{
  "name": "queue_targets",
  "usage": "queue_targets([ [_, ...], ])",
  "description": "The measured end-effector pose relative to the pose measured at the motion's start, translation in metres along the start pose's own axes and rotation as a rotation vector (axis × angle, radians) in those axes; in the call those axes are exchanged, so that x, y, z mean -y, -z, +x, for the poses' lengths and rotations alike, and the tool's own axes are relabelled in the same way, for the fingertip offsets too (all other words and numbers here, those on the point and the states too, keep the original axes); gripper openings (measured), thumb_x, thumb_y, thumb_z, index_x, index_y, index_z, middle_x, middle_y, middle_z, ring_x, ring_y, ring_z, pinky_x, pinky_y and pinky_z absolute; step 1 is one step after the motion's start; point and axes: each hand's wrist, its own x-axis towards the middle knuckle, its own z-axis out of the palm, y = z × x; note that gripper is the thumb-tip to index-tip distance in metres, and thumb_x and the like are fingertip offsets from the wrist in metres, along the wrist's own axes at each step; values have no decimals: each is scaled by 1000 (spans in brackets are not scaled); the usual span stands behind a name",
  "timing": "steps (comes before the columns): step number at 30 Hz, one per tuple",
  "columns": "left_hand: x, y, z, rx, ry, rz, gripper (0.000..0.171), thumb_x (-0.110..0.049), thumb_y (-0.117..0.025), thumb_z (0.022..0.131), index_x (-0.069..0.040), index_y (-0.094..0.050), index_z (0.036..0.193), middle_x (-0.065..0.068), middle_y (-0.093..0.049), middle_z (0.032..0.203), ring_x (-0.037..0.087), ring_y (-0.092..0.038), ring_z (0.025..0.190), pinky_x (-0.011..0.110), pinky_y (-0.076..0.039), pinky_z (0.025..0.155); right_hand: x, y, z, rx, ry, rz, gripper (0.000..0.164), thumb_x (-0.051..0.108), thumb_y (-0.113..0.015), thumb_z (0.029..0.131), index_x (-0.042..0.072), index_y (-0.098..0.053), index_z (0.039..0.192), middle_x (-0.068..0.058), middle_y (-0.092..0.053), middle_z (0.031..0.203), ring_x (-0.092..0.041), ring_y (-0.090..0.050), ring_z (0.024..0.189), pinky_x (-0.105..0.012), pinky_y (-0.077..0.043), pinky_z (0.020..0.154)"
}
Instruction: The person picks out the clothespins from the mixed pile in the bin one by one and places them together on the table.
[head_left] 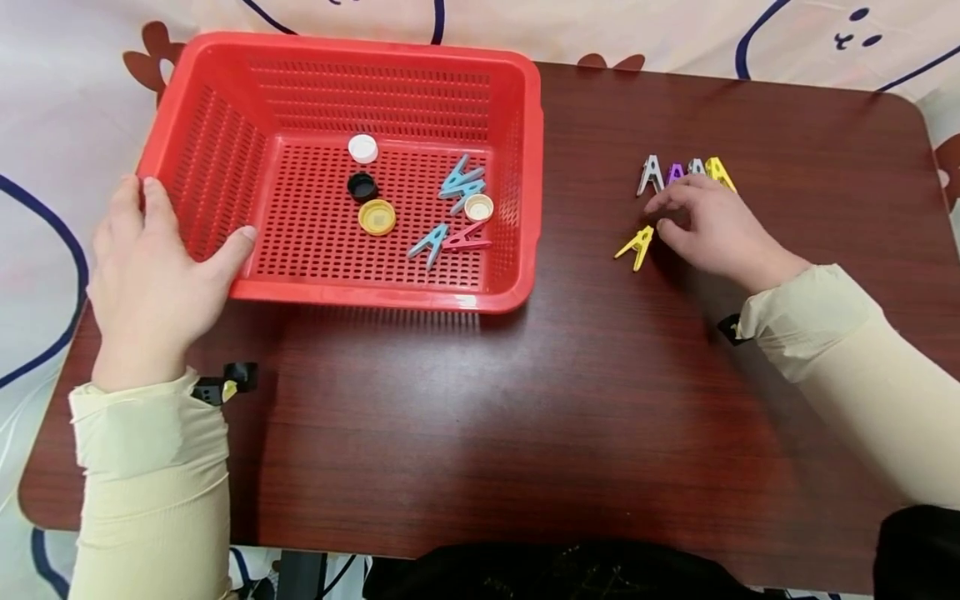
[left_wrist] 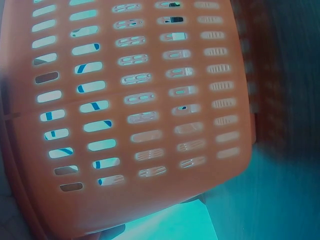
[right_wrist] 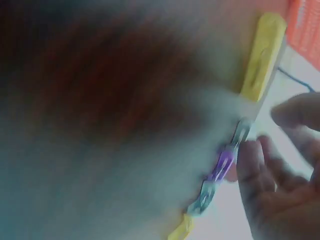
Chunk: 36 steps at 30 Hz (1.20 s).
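My left hand [head_left: 153,283] grips the near left corner of a red plastic basket [head_left: 375,300], its thumb over the rim; in the left wrist view only the slotted outer wall [left_wrist: 145,125] shows. At the right, my right hand [head_left: 716,229] hovers beside a yellow clothespin [head_left: 637,247]. The right wrist view shows a gap between thumb and fingers, apart from the yellow clothespin [right_wrist: 262,57]. Just beyond that hand stand a grey clothespin [head_left: 650,175], a purple clothespin [head_left: 675,172], another grey clothespin [head_left: 696,167] and a second yellow clothespin [head_left: 720,173].
Inside the basket lie a white cap [head_left: 363,148], a black cap [head_left: 362,187], a yellow cap [head_left: 377,217] and a cream cap [head_left: 478,207]. Near them are three blue clothespins [head_left: 429,244] and a pink clothespin [head_left: 465,240]. A patterned cloth [head_left: 675,33] borders the brown table [head_left: 465,433].
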Motion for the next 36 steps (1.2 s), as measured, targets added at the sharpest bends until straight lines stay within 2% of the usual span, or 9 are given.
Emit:
queue_targets([
  [3, 0, 1, 0, -8, 16, 10, 94, -51, -48, 99, 0, -2, 164, 23, -3, 170, 49, -10, 151, 77, -28, 109, 14, -5, -3, -58, -86, 19, 17, 11, -72, 93, -3, -71, 103, -23, -65, 100, -36, -58, 94, -49, -44, 83],
  [7, 1, 1, 0, -15, 30, 6, 94, -50, -48, 98, -1, -2, 164, 22, -2, 170, 48, -9, 152, 77, -26, 110, 28, -15, -3, -53, -132, -41, 30, 28, -79, 92, 1, -69, 98, -19, -65, 93, -33, -58, 87, -48, -44, 78],
  [11, 1, 0, 0, -10, 20, 0, 94, -50, -48, 99, 0, -2, 164, 23, -2, 170, 48, -8, 152, 76, -26, 110, 31, -17, 0, -53, -126, -80, 26, 23, -79, 91, 0, -68, 96, -19, -65, 93, -35, -58, 88, -50, -45, 79],
  [18, 3, -2, 1, -14, 13, 1, 94, -50, -48, 98, 0, -3, 164, 24, -3, 170, 49, -9, 152, 76, -25, 111, 23, -13, 9, -30, -108, -49, 22, 14, -77, 91, -4, -70, 102, -24, -69, 100, -40, -61, 98, -53, -46, 88],
  [36, 2, -3, 1, -13, -3, 1, 95, -51, -49, 98, 2, -4, 163, 24, -4, 169, 49, -11, 151, 75, -27, 111, 10, -10, 12, -48, -200, -19, 21, 15, -75, 92, -2, -70, 102, -22, -69, 99, -36, -58, 94, -48, -41, 83],
])
